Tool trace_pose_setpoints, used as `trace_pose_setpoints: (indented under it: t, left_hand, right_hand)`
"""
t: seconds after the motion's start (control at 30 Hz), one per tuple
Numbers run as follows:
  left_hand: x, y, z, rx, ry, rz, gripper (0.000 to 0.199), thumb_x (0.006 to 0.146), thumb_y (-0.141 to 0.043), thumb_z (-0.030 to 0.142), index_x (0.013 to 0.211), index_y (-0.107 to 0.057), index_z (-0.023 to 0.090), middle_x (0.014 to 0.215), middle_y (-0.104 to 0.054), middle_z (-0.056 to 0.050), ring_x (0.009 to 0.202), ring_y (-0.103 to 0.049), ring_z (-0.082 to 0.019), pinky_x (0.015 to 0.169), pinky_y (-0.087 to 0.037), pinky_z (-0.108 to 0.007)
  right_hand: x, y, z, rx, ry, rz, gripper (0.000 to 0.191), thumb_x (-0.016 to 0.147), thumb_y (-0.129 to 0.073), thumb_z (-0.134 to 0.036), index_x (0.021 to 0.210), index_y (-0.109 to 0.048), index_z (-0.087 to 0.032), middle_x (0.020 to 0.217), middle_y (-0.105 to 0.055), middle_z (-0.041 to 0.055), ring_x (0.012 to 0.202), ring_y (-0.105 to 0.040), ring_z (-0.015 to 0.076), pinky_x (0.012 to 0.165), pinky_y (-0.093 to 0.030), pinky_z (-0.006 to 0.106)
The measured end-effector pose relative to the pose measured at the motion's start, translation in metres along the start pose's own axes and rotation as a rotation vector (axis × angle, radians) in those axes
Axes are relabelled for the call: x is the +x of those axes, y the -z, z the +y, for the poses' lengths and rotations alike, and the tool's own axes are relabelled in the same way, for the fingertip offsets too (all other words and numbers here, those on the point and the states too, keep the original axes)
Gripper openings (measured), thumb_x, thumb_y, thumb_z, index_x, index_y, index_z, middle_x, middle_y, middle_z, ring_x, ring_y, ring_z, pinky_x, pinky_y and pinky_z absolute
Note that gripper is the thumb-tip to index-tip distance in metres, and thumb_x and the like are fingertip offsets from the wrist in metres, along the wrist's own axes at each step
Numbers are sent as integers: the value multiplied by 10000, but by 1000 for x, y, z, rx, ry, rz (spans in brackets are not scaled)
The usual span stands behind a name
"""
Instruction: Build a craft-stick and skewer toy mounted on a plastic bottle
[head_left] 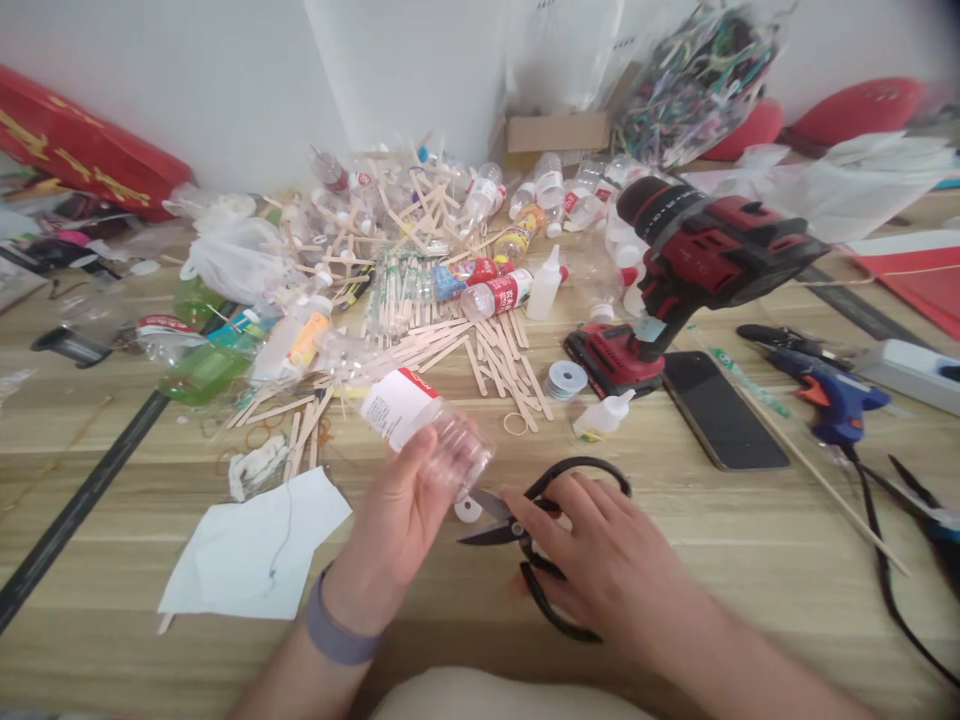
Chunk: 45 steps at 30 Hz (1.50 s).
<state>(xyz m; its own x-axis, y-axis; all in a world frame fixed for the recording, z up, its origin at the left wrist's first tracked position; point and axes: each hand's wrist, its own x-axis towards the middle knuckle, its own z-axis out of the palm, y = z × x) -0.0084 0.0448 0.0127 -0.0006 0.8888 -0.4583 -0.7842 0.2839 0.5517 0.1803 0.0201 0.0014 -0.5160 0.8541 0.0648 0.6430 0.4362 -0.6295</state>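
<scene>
My left hand (405, 510) is wrapped round a clear plastic bottle (459, 450) with a red and white label, tilted with its base toward the lower right. In my right hand (600, 550) is a pair of black-handled scissors (517, 530), the fingers through the loops. The scissor blades stand apart and point left, close to the bottle's base; whether they touch it I cannot tell. Just below the bottle, a small white ring-shaped piece (468, 511) shows behind the blades.
Popsicle sticks (487, 360) and several plastic bottles (499, 295) crowd the back. A red cordless drill (697, 250) stands to the right beside a phone (724, 410) and a blue glue gun (832, 390). White paper (240, 560) lies at left, a wire spool (565, 380) ahead.
</scene>
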Motion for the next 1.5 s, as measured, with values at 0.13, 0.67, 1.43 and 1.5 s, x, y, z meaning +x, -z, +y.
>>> trace_pose_setpoints:
  t: [0.13,0.67,1.43,1.5]
  left_hand:
    - [-1,5,1,12,40,-55,164,914,-598,206,1040,-671,132,1048,-718,-94,1011,-677,-218,1030,-492,-412]
    - [-4,7,6,-16,64,-119,222,911,-611,285,1056,-681,131,1080,-721,-103,1057,-669,-226,1031,-495,-408]
    - [-6,3,-1,-10,-6,-21,229,981,-466,157,1018,-686,107,1024,-744,-91,985,-699,-171,941,-551,-306]
    - [-5,2,-2,-19,5,-1,243,989,-446,162,1021,-679,101,1018,-744,-98,969,-706,-177,922,-564,-315]
  right_hand:
    - [1,4,-1,290,-67,-192,639,704,-756,-624,1167,-697,-187,854,-584,60,741,-544,194,648,-472,306]
    - [-1,-6,-2,799,-147,-398,770,781,-452,-837,1165,-659,-202,718,-483,-16,576,-448,125,545,-437,264]
    - [-3,-6,-3,-173,28,63,462,791,-755,-388,1212,-692,-210,908,-608,110,826,-573,255,716,-477,372]
    - [-2,-5,-3,29,-35,-30,516,750,-784,-465,1189,-702,-208,876,-585,79,793,-551,224,688,-461,335]
